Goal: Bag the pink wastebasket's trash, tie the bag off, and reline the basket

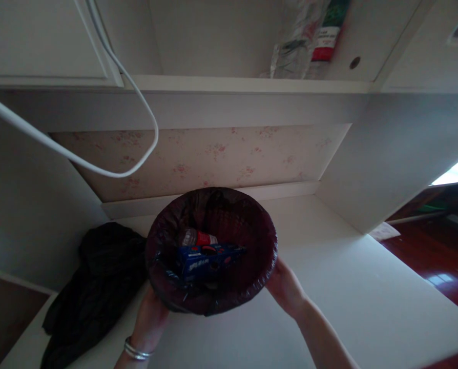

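Observation:
A round trash can [252,225] lined with a dark plastic bag is held between both my hands above the white desktop, its open mouth facing me. My left hand [154,310], with silver bangles at the wrist, grips its lower left side. On the lower right side my right hand [285,287] supports it. The rim and bag hide most of the fingers of both hands. Inside the can lie a blue box [209,260] with white print and a clear plastic bottle [200,238] with a red label.
Black crumpled cloth or bagging [98,277] lies left of the can. A white cable [148,118] loops down in front. Overhead, a shelf [221,84] holds a clear plastic package [290,56] and a red-and-green item [329,36]. Side panels enclose the desktop [340,287].

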Motion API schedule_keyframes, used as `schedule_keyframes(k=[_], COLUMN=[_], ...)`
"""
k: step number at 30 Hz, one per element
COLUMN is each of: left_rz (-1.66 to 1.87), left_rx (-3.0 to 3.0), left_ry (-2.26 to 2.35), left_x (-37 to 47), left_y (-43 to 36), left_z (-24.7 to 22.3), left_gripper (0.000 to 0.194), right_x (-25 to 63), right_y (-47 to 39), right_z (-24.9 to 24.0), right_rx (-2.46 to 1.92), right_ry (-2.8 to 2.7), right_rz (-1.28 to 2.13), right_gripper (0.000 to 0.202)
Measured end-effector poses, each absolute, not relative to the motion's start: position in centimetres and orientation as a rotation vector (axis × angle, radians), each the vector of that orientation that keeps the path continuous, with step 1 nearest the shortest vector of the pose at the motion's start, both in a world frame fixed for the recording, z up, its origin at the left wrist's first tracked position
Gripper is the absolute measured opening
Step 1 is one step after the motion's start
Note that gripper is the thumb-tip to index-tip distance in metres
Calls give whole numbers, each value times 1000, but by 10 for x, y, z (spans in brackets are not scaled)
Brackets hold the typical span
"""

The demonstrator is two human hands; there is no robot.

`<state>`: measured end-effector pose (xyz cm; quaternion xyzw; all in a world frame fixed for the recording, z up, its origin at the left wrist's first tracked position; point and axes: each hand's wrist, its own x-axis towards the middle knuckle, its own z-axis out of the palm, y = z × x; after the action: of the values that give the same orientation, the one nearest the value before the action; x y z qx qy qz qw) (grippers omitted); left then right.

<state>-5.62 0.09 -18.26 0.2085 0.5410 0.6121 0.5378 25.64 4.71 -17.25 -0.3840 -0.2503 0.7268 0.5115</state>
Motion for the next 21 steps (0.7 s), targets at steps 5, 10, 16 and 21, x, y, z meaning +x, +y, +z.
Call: schedule_keyframes(k=[5,10,16,21], left_rz=[1535,1542,1507,1536], left_rx=[299,425,450,413], left_ry=[1093,990,979,995], left_x=[-60,-73,-85,-84], left_y=[24,27,13,13], left_z=[-141,-101,-59,-27], left_gripper=[15,14,15,17], right_x=[251,257,266,264], right_y=[82,99,101,101], right_z=[-140,-110,-76,-37], right_rx=[-923,-924,-866,-864], right_ry=[-720,-704,-624,-768], right_rz=[1616,1569,1409,1437], right_gripper=[28,20,30,32])
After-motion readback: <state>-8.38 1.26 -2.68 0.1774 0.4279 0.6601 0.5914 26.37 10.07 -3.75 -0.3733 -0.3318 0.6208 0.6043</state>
